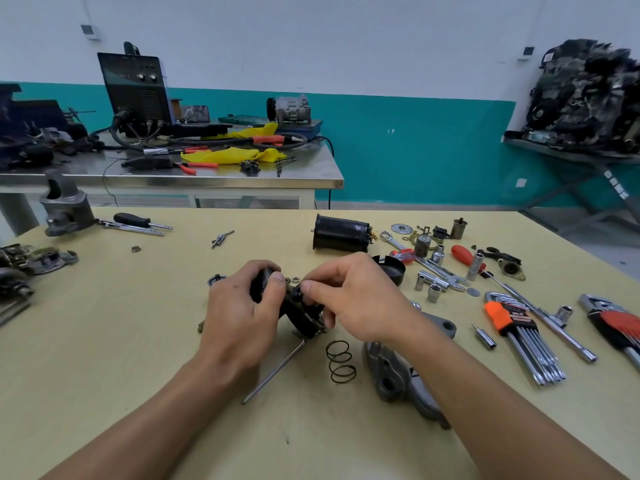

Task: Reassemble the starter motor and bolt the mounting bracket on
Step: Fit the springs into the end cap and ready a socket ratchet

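Note:
My left hand (242, 306) grips a black cylindrical starter part (299, 315), held just above the middle of the table. My right hand (349, 299) pinches a small piece at the top of that part; what the piece is cannot be made out. A black motor housing (341, 233) lies on its side farther back. A black end cap (393, 268) sits behind my right hand. A coil spring (341, 362) and a long hex key (277, 368) lie just in front of my hands. A grey cast mounting bracket (398, 372) lies under my right forearm.
Sockets, wrenches, red-handled screwdrivers (464, 256) and an orange hex key set (519, 337) crowd the right side. A grey cast nose housing (65, 206) and other motor parts stand at the left edge. Behind is a steel bench (207, 178) with a welder.

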### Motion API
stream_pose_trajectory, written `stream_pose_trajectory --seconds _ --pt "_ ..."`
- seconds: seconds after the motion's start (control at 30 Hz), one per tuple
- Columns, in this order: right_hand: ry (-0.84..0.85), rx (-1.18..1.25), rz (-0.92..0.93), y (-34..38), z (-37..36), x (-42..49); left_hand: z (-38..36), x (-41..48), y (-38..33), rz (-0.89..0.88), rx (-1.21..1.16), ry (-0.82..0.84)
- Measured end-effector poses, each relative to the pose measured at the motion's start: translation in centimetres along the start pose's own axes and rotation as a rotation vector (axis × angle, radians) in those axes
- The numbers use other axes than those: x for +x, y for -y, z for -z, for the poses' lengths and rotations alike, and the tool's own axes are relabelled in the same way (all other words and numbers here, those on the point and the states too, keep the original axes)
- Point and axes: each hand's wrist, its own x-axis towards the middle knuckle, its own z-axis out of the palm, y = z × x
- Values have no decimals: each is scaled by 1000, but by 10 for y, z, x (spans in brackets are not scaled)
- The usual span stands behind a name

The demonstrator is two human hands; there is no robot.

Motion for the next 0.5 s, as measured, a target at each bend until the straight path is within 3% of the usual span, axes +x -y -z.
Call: stream_pose_trajectory --seconds 0.5 --pt "38 -41 34 0 -9 0 7 -4 -10 -35 21 47"
